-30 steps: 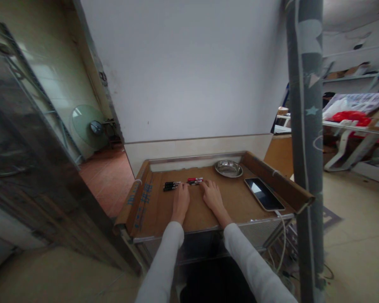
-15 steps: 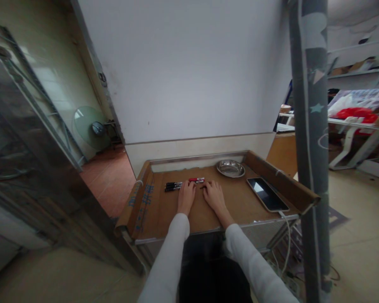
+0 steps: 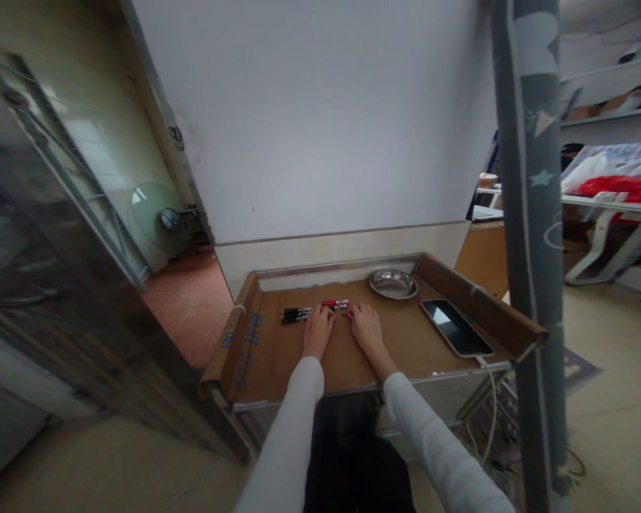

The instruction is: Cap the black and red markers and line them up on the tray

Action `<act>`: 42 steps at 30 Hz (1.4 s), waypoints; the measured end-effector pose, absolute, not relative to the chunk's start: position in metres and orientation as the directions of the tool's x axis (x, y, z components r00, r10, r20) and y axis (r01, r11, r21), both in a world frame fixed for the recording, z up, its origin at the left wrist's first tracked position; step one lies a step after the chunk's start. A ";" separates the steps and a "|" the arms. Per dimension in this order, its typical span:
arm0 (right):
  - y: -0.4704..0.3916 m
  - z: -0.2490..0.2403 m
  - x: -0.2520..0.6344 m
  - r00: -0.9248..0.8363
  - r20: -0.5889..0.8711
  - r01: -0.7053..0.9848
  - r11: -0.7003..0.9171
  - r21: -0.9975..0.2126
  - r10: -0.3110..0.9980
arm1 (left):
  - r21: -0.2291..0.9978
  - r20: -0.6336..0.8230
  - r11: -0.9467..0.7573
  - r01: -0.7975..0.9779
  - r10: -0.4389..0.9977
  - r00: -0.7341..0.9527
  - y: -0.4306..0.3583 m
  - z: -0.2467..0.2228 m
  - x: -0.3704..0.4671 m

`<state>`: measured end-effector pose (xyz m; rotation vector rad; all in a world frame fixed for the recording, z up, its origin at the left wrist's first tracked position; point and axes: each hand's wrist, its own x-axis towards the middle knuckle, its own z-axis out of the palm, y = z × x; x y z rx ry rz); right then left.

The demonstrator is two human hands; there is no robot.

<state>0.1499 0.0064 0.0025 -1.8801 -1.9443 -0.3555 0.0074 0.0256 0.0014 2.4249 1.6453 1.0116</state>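
My left hand (image 3: 318, 330) rests on the board with its fingers curled down over the right ends of the black markers (image 3: 295, 316), and its fingertips are partly hidden. Those markers lie side by side, pointing left. Just beyond the hands lies a red marker (image 3: 335, 303), with part of another marker along its near side. My right hand (image 3: 366, 329) is close by on the right, fingers bent and thumb drawn in. A small dark tip shows at its thumb; what it belongs to cannot be made out.
A round steel dish (image 3: 393, 283) stands at the back right. Nearer, a phone (image 3: 456, 328) lies screen up with a white cable (image 3: 492, 399) hanging over the edge. Cardboard side walls (image 3: 481, 303) flank the brown board (image 3: 267, 381). A wrapped grey post (image 3: 534, 235) rises on the right.
The view has shifted slightly. Both hands keep nearly the same pose by the markers, and no marker has visibly been moved.
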 end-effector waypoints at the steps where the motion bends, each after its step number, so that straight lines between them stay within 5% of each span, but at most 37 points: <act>1: 0.007 0.003 0.150 -0.018 0.458 0.993 0.071 -0.097 0.889 | 0.381 0.490 -0.444 0.811 0.841 0.230 0.026 0.001 0.007; 8: 0.010 0.003 0.150 -0.101 0.440 0.974 0.178 -0.138 0.892 | 0.420 0.490 -0.511 0.750 0.824 0.286 0.026 0.001 0.007; 21: 0.018 -0.008 0.154 -0.205 0.536 0.684 0.512 -0.520 0.819 | 0.631 0.508 -0.579 0.516 0.811 0.290 0.027 0.001 0.007; 30: 0.012 -0.003 0.157 -0.015 0.614 0.512 0.534 -0.673 0.789 | 0.685 0.497 -0.584 0.435 0.812 0.308 0.024 0.006 0.007; 42: 0.011 -0.001 0.158 0.177 0.489 0.203 0.454 -0.868 0.854 | 0.690 0.443 -0.550 0.472 0.835 0.325 0.017 0.010 0.007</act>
